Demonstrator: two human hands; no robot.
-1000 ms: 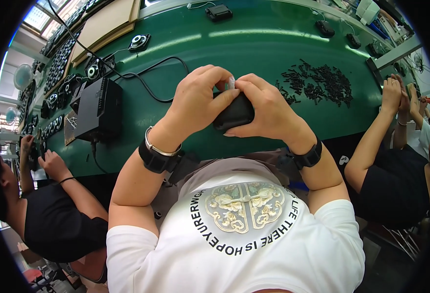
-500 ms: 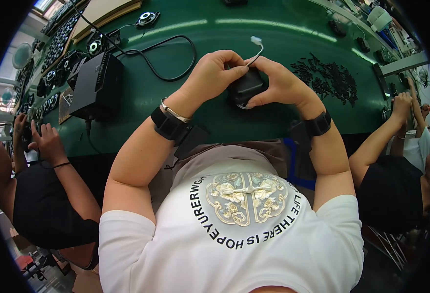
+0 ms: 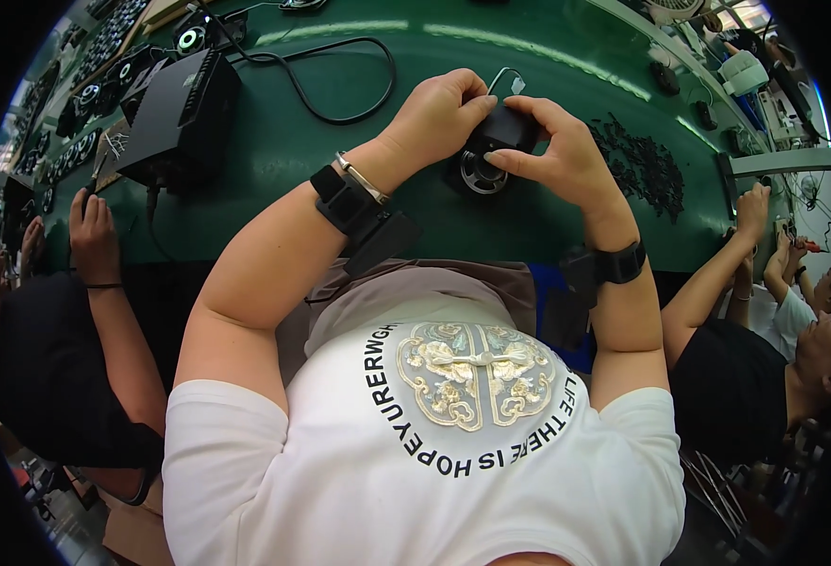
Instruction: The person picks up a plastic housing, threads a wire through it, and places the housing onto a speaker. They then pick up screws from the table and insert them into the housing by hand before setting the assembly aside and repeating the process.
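Over the green table (image 3: 283,189) I hold a small black boxed speaker (image 3: 507,132) with both hands. Its round cone with a silvery ring faces toward me, tilted downward. My right hand (image 3: 566,146) grips the box from the right, thumb on the front near the cone, fingers along the far edge. My left hand (image 3: 444,108) has its thumb and forefinger pressed against the upper left edge of the speaker; the remaining fingers are curled. From the far side rises a thin cable ending in a white connector (image 3: 517,86).
Several small black pieces (image 3: 637,165) lie in a pile on the right. A black power box (image 3: 178,123) with a looping black cable (image 3: 390,80) stands on the left. More speakers (image 3: 191,40) lie at the far left. Co-workers sit on both sides.
The speaker has turned in my hands, so the cone now shows toward me. Its cable and connector have swung to the right, and my hands have moved slightly farther away.
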